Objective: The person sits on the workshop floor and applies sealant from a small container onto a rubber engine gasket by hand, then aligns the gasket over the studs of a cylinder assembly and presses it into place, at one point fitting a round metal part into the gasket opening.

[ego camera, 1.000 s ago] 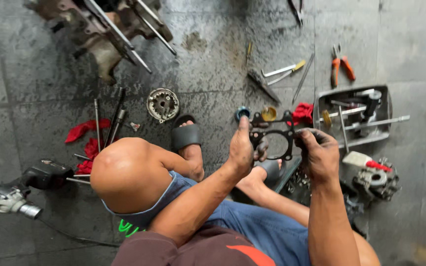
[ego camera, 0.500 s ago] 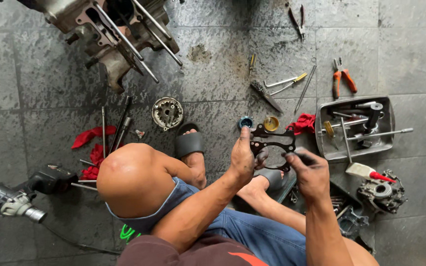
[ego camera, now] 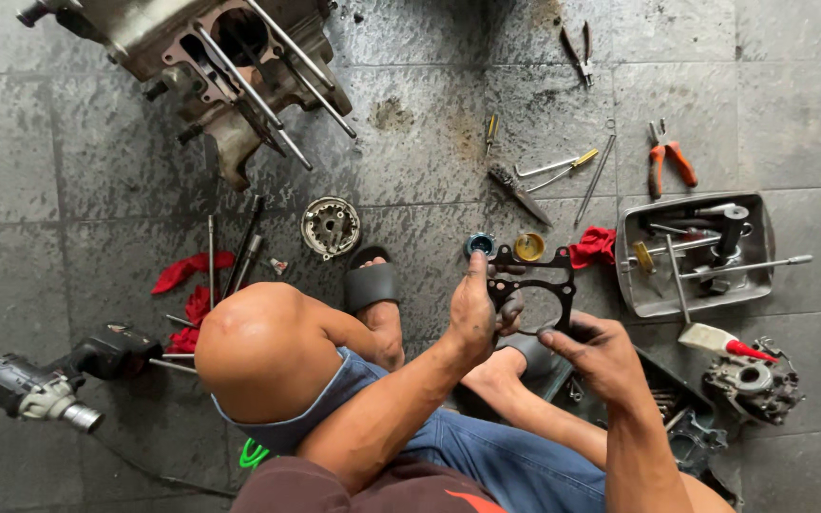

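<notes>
Now both hands, left hand (ego camera: 472,309) and right hand (ego camera: 601,353), pinch the flat black gasket (ego camera: 534,285), long axis pointing away.

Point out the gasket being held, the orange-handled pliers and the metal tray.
gasket (ego camera: 563,258), head view, on its upper right corner.
orange-handled pliers (ego camera: 682,163), head view, on the right handle.
metal tray (ego camera: 765,249), head view, on its right rim.

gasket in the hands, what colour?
Black. The gasket shows best in the head view, held by left hand and right hand.
</notes>
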`<move>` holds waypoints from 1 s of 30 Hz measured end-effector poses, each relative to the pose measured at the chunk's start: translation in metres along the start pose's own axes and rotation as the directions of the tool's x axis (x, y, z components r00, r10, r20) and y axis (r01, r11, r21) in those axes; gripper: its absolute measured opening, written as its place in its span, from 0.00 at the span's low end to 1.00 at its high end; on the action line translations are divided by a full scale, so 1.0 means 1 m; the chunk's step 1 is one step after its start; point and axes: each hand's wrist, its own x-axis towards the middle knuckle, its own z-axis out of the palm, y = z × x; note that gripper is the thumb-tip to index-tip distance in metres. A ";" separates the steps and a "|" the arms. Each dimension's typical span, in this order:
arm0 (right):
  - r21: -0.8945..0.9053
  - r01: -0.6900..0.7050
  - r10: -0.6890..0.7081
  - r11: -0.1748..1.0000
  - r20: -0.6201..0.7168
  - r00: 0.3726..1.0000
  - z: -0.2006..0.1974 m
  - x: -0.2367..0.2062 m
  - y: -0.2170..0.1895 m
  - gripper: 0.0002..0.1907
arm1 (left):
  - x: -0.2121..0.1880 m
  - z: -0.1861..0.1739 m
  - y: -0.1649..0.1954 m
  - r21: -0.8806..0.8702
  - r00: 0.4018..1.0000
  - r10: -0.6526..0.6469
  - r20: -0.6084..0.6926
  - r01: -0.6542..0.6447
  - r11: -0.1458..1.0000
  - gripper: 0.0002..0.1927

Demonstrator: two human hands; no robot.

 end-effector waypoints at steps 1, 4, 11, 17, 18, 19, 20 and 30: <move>-0.014 0.021 -0.021 1.000 -0.004 1.000 -0.001 0.000 -0.002 0.04 | -0.002 0.000 0.001 0.001 0.999 0.005 0.049 -0.005 1.000 0.35; 0.034 0.090 -0.084 0.995 -0.147 0.986 -0.004 -0.002 -0.009 0.04 | -0.005 0.000 0.006 -0.011 0.999 0.015 0.040 -0.015 1.000 0.34; 0.070 -0.062 0.075 0.996 -0.190 0.979 -0.007 -0.019 -0.014 0.09 | -0.006 -0.005 -0.002 -0.111 0.996 -0.006 -0.088 -0.004 0.994 0.33; 0.175 0.132 -0.112 0.976 -0.119 0.987 0.009 -0.018 -0.010 0.04 | -0.017 -0.011 -0.013 -0.093 1.000 -0.005 -0.029 0.002 0.996 0.37; 0.199 0.144 -0.125 0.969 -0.105 0.987 0.007 -0.019 -0.012 0.04 | -0.018 -0.010 -0.012 -0.093 1.000 -0.020 -0.011 0.019 0.995 0.37; 0.224 0.157 -0.141 0.962 -0.087 0.986 0.006 -0.019 -0.015 0.05 | -0.018 -0.009 -0.010 -0.092 1.000 -0.031 0.007 0.031 0.995 0.37; 0.199 0.157 -0.142 0.967 -0.088 0.986 0.003 -0.019 -0.018 0.04 | -0.018 -0.007 -0.010 -0.072 0.999 -0.045 0.009 0.046 0.996 0.37; 0.171 0.186 -0.161 0.968 -0.149 0.976 -0.007 -0.003 -0.031 0.05 | -0.020 -0.005 -0.020 0.162 0.986 -0.167 0.003 0.165 0.973 0.34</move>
